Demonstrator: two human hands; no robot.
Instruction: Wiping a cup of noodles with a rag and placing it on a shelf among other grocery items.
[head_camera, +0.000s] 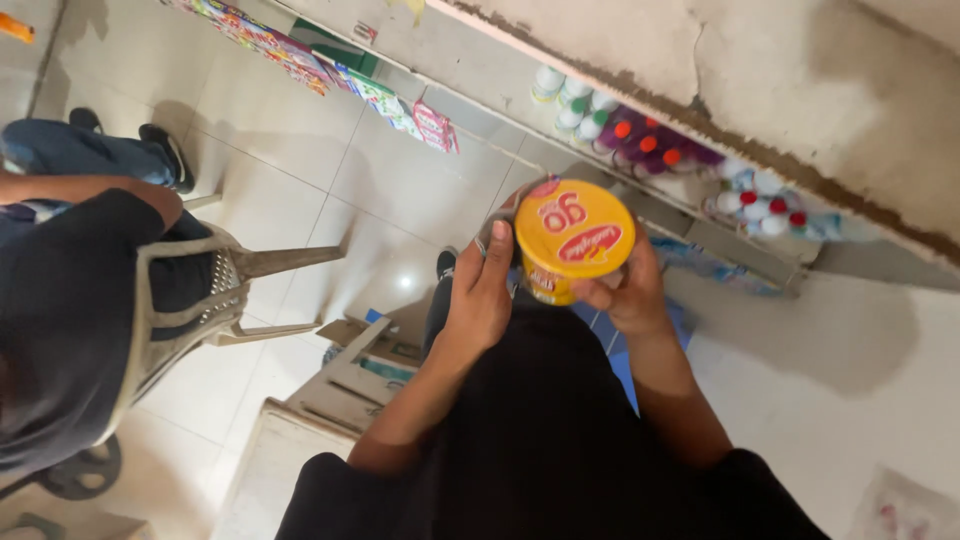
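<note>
A round yellow cup (574, 241) with a yellow and red foil lid sits between both my hands, lid facing the camera. My left hand (482, 290) wraps its left side, fingers pointing up along the rim. On the right, my right hand (628, 290) grips the cup from below and beside, thumb on its lower wall. I hold it above my dark trousers, over a tiled floor.
A low shelf (700, 225) along the wall carries bottles with red, orange, green and white caps (640, 140). Colourful packets (300, 55) line the shelf further left. Another person in dark clothes sits on a plastic chair (215, 290) at left. Cardboard boxes (355, 380) lie on the floor.
</note>
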